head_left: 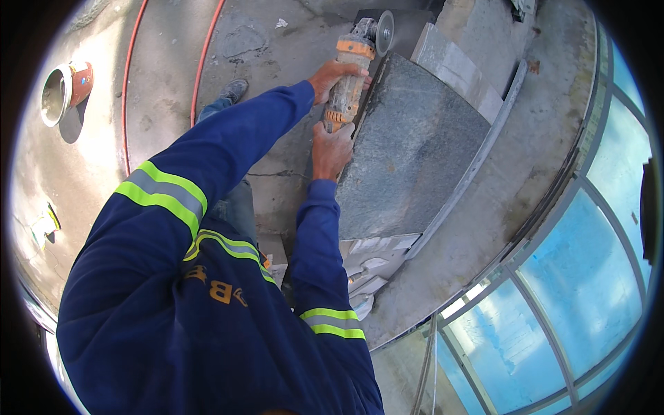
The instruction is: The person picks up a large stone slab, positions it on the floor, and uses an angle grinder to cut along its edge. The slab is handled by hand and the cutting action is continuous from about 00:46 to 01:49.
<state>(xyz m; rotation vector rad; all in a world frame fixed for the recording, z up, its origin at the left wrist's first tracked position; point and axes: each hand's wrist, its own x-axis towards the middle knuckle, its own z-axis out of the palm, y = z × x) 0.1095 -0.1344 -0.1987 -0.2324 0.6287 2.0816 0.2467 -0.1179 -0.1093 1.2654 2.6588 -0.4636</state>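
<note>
An orange and grey angle grinder (351, 79) lies along the left edge of a dark grey stone slab (418, 149). Around the front of its body wraps my left hand (334, 77), fingers closed. Farther back, near the tail end, my right hand (330, 150) is closed on the same tool beside the slab's edge. The grinder's round disc (385, 33) stands upright at the far end, close to the slab's far left corner. From this view I cannot tell whether the disc touches stone or spins.
Red hoses (207, 62) run along the concrete floor at left, near a reddish-brown bucket (80, 84). Pale stone pieces (456, 69) lie beyond the slab. A metal strip (477, 159) follows its right side; blue-covered glass panels (581, 252) stand farther right.
</note>
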